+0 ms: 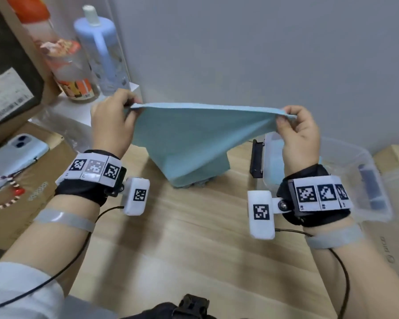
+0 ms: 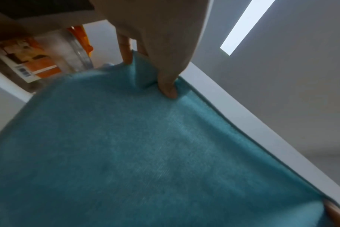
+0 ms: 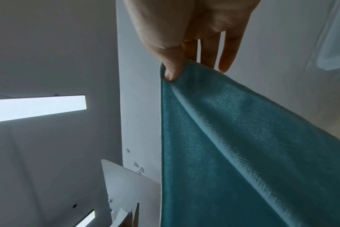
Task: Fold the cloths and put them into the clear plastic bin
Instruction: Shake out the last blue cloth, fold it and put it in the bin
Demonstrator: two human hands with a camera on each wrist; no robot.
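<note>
I am pinching the teal cloth point(image 1: 194, 139) by its top corners, left hand point(image 1: 112, 120) and right hand point(image 1: 300, 134); it is hanging soft and light above the desk point(image 1: 194, 238), near the clear plastic bin point(image 1: 346, 157); corners seem the surest hold.

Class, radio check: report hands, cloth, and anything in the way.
Left hand and right hand each pinch a top corner. Teal cloth stretched in the air, lower end on the pile. Clear plastic bin at right, way open.

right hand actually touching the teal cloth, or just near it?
Touching. In the right wrist view the right hand pinches the teal woven cloth at its corner, thumb pressed on the fabric and fingers behind it.
</note>
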